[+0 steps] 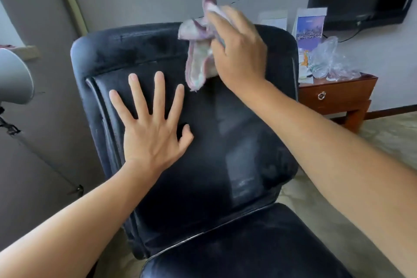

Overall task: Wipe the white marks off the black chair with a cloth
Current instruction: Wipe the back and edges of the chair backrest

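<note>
At the top of the black chair (203, 153), near the upper right of the backrest: right hand (239, 52) curled round a bunched pink-and-white cloth (198, 56), loose ends dangling beside the wrist and down over the padding. Lower left on the backrest: left hand (153, 119) spread flat, fingers straight and fanned, pressing on the central panel, apparently to steady the chair.

White marks hard to pick out here. Faint pale haze along the top roll (135, 43) and the left piping (97, 97), possibly dust or chalky smearing; glare across the middle panel, so impossible to tell residue from reflection.

Risks from here, as a judgement only:
- Crumpled cloth, little flat face against the leather; likely to skate over marks and leave streaks rather than lift them.
- Dangling ends free to drag loosened white residue back across wiped areas.
- Marks lodged in the seams and piping easy to miss with broad strokes.
- Bracing palm flat on the panel; possible fresh prints or smudges where already clean.
- Push too hard near the top and the backrest may tilt or the chair roll away, with the brace placed low and to one side.
- Wide sweep to the right heading toward the wooden side surface (338, 92) and its crinkled plastic bag (331, 58) and cards (310, 22); loose cloth could catch and knock them.
- Grey lamp (13, 77) close at the left, within reach of an elbow.
</note>
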`<state>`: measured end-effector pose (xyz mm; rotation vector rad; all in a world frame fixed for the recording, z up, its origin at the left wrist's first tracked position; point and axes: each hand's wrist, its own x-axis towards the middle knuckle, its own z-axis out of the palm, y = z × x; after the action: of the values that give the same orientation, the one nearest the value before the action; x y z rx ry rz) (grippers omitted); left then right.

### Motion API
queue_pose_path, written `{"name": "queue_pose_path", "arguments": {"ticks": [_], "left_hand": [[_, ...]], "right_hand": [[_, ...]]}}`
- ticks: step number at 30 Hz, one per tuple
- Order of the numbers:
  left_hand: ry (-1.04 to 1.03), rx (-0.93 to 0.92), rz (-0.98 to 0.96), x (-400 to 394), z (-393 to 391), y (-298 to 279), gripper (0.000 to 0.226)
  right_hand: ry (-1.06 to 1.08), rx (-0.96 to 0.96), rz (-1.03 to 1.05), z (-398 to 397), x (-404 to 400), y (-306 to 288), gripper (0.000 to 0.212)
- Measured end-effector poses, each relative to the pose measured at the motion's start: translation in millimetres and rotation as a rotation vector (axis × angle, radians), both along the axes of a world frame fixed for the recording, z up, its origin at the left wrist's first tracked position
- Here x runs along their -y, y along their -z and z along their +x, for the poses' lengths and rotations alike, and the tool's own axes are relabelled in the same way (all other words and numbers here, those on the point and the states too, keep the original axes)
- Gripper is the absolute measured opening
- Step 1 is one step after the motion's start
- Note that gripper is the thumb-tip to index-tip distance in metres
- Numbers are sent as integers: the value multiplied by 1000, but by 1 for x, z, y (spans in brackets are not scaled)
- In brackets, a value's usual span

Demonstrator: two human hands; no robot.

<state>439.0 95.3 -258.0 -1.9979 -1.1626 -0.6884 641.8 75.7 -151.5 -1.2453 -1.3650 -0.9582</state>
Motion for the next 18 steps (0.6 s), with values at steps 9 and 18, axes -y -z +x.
{"name": "queue_pose_path", "arguments": {"ticks": [9, 18], "left_hand": [[14, -40, 1, -11, -1, 4, 76], [17, -30, -3, -4, 1, 4, 79]], "right_hand": [[30, -24, -513, -3, 63, 362, 60], [-64, -45, -119, 20, 98, 182, 28]]}}
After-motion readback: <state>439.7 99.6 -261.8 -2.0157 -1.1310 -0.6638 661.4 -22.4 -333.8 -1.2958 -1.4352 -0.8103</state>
